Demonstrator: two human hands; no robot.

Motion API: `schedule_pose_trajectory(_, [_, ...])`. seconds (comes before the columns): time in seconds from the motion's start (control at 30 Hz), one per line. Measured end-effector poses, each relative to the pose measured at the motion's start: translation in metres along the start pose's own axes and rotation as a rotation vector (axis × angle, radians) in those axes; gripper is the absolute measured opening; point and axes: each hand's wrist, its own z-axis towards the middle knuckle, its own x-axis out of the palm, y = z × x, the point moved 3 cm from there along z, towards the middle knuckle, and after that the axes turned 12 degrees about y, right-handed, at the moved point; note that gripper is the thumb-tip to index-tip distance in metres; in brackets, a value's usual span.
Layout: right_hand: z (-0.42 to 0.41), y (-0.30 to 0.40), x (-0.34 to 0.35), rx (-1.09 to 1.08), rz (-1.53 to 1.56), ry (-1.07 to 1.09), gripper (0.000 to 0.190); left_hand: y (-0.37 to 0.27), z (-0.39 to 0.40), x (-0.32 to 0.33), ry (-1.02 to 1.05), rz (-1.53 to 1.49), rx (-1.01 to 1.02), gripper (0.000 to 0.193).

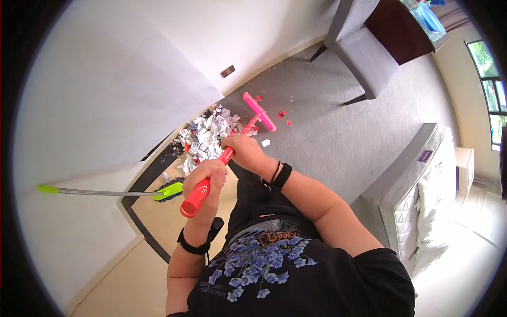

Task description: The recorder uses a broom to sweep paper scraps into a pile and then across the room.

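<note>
Both of my hands hold the red handle point(226, 155) of a broom with a pink head point(259, 111). My left hand point(206, 178) is closed round it near its top end, and my right hand point(247, 152) grips it lower down, closer to the head. The broom head lies at the grey floor, to the right of a heap of crumpled white paper scraps point(208, 136) with some red and dark bits in it. Several small red scraps point(281, 115) lie beyond the head, and a white scrap point(265, 143) lies nearer my right hand.
A green-headed mop or duster point(171, 191) with a grey pole leans by the wall on the left. A wall socket point(227, 71) is above the skirting. A grey chair point(366, 59) and dark desk point(400, 31) stand at upper right; a bed with a mattress point(424, 190) is at right.
</note>
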Motion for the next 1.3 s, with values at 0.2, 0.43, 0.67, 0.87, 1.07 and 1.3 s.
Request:
schedule_pose_trajectory(0.2, [0.036,-0.067,0.002,0.029,-0.246,0.242,0.012,0.061,0.021,0.016,-0.235,-0.23,-0.004,0.02])
schedule_pose_trajectory(0.43, [0.051,-0.08,0.016,-0.05,-0.264,0.405,0.008,0.076,0.025,0.029,-0.504,-0.194,-0.053,0.021])
schedule_pose_trajectory(0.67, [0.01,-0.041,-0.054,-0.231,0.007,0.501,0.01,-0.031,0.057,0.075,-0.429,0.005,-0.212,0.021])
schedule_pose_trajectory(0.87, [0.0,-0.049,-0.072,-0.312,0.031,0.462,0.013,-0.049,0.061,0.102,-0.494,0.067,-0.2,0.017])
schedule_pose_trajectory(1.07, [-0.003,-0.047,-0.073,-0.317,-0.041,0.418,0.012,-0.049,0.053,0.107,-0.515,0.071,-0.072,0.023])
schedule_pose_trajectory(1.3, [-0.005,-0.038,-0.074,-0.299,-0.101,0.347,0.011,-0.042,0.037,0.099,-0.477,0.066,-0.061,0.029])
